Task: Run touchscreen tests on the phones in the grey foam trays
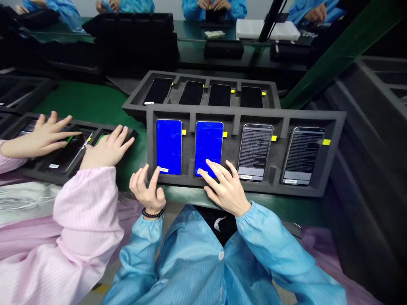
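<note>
A black foam tray (216, 111) lies before me with several smartphones in its compartments, each beside a yellow tab. The leftmost phone (169, 144) and the second phone (209, 140) show solid blue screens. Rows of text fill the third phone (255, 148) and the rightmost phone (304, 152). My right hand (225, 186) is over the lower part of the second phone, fingers spread, a fingertip at its lower screen. My left hand (148, 190) is at the tray's lower left corner, fingers apart and holding nothing, its index fingertip by the leftmost phone's bottom edge.
Behind stands another foam tray (203, 76) of dark-screened phones. To my left, a co-worker in pink sleeves (89, 203) has both hands over phones in a similar tray (133, 136). Across the bench, people in blue work near white trays (251, 29). A green post (337, 55) slants at right.
</note>
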Available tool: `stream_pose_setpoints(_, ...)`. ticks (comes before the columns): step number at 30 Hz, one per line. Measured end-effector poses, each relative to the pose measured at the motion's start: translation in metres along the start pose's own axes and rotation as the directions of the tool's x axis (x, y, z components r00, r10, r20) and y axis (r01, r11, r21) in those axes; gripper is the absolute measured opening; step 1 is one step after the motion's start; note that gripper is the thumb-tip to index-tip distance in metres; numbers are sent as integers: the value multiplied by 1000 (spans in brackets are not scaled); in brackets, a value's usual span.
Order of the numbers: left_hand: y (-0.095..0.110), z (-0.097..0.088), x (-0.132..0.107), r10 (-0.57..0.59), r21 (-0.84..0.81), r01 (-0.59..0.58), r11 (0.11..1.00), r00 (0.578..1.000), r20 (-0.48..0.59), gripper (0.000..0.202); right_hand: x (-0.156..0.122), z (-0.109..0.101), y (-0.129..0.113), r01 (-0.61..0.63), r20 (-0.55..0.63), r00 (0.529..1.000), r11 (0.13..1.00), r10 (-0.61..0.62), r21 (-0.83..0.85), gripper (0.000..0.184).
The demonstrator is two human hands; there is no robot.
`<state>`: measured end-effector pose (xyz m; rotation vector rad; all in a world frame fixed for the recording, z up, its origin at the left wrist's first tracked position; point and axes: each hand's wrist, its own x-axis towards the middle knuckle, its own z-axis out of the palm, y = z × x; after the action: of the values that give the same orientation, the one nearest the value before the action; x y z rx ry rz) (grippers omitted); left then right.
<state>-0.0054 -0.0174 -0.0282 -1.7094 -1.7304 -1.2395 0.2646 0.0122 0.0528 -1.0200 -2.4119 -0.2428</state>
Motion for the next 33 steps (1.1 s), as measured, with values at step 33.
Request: stream_pose_setpoints(33, 125, 54, 178, 241, -349, -62, 935, 835, 495, 34, -32, -28, -7, -178, -278, 886, 826, 371, 535, 42)
